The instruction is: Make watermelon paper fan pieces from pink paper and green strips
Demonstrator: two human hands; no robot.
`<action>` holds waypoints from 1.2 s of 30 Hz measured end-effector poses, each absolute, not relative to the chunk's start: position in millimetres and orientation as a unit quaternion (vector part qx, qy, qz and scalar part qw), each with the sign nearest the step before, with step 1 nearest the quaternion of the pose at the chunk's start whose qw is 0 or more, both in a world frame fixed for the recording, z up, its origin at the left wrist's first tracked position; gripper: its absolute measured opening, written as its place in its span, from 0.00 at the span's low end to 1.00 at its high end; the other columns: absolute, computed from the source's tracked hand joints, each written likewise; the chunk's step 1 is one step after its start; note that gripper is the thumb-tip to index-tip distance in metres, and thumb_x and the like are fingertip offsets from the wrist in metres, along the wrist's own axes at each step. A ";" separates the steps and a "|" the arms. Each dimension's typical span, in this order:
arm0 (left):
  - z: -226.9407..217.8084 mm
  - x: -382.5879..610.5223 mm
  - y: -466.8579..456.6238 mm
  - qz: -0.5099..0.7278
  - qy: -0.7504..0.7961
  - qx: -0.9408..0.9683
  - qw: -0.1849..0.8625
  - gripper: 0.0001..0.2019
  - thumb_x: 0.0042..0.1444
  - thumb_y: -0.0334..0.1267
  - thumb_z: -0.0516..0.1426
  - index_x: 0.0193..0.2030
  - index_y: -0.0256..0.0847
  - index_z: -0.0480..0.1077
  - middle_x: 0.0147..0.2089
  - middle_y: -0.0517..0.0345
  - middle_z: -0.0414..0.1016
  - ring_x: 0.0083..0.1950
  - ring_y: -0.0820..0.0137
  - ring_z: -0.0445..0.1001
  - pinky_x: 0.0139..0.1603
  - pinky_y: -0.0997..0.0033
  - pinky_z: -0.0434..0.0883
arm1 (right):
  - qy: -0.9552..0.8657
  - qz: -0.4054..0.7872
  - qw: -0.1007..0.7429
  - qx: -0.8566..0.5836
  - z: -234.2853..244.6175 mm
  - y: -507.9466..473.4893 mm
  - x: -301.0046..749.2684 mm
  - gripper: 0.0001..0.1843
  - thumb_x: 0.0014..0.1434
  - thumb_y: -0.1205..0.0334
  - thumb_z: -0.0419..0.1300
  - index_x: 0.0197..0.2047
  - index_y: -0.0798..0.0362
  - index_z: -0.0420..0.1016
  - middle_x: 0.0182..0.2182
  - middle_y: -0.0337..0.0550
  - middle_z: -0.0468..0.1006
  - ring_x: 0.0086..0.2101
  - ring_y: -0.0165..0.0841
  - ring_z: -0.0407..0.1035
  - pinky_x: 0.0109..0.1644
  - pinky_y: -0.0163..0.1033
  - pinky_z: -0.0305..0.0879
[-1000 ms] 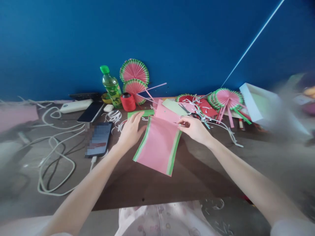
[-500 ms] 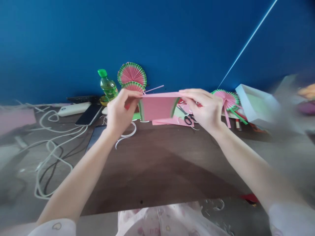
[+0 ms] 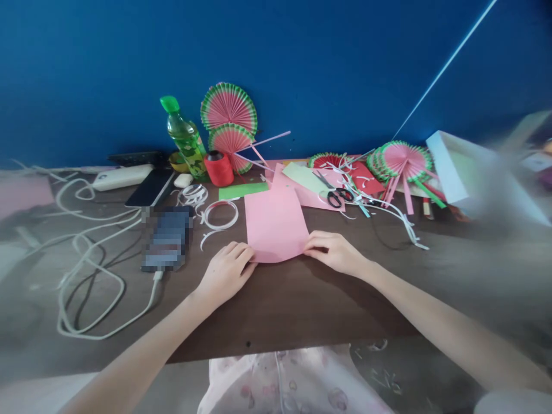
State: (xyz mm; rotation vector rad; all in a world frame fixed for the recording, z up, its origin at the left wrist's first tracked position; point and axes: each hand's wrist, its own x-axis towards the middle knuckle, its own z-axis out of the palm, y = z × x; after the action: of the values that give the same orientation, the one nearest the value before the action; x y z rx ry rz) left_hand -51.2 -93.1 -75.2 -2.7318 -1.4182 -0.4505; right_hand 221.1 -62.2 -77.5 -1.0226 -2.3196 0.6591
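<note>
A pink paper sheet lies flat on the dark brown table, plain pink side up. My left hand pinches its near left corner with curled fingers. My right hand holds the near right corner, fingers bent onto the edge. Both hands rest on the table at the sheet's near end.
A phone on a white cable lies left of the sheet. Behind are a green bottle, red thread spool, pleated paper fans, scissors, paper strips, more fans and a white box.
The sheet with green borders was lifted off the table, turned over in the air, and now lies flat with its plain pink side up, nearer to me. Both hands moved to its near corners.
</note>
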 end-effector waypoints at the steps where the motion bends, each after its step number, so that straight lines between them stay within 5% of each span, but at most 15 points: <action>1: -73.9 -50.1 -92.8 -0.140 -0.461 -0.877 0.007 0.07 0.59 0.36 0.50 0.33 0.39 0.67 0.36 0.54 0.73 0.39 0.66 0.68 0.41 0.65 0.67 | -0.846 0.263 0.251 -0.389 -76.9 -61.5 220.7 0.09 0.59 0.60 0.55 0.31 0.52 0.75 0.32 0.42 0.76 0.33 0.30 0.69 0.39 0.36 0.65; 11: -68.4 -43.9 -79.7 -0.113 -0.483 -0.863 -0.092 0.10 0.59 0.37 0.50 0.28 0.39 0.65 0.35 0.55 0.69 0.41 0.65 0.64 0.43 0.63 0.63 | -0.802 0.383 0.191 -0.417 -68.8 -45.5 223.3 0.07 0.54 0.63 0.58 0.26 0.55 0.69 0.28 0.37 0.69 0.27 0.26 0.62 0.33 0.32 0.56; 20: -61.5 -43.8 -44.6 -0.073 -0.496 -0.833 -0.236 0.07 0.55 0.37 0.52 0.28 0.39 0.65 0.35 0.57 0.64 0.42 0.66 0.62 0.50 0.58 0.60 | -0.818 0.354 0.143 -0.430 -62.2 -27.2 220.1 0.06 0.53 0.66 0.57 0.26 0.55 0.68 0.27 0.37 0.69 0.29 0.28 0.63 0.36 0.34 0.57; 36: -56.1 -41.4 -39.9 -0.004 -0.490 -0.825 -0.281 0.08 0.53 0.40 0.52 0.28 0.38 0.65 0.36 0.58 0.58 0.45 0.64 0.57 0.51 0.56 0.55 | -0.851 0.298 0.065 -0.428 -63.7 -20.6 217.4 0.11 0.53 0.62 0.60 0.22 0.56 0.66 0.34 0.40 0.66 0.26 0.24 0.59 0.33 0.34 0.56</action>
State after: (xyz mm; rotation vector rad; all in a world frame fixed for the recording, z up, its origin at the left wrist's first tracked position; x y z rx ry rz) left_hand -41.4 -39.9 -56.1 -3.1898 -1.8957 -0.0151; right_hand 217.4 -20.6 -63.7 -1.2923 -2.5676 0.8981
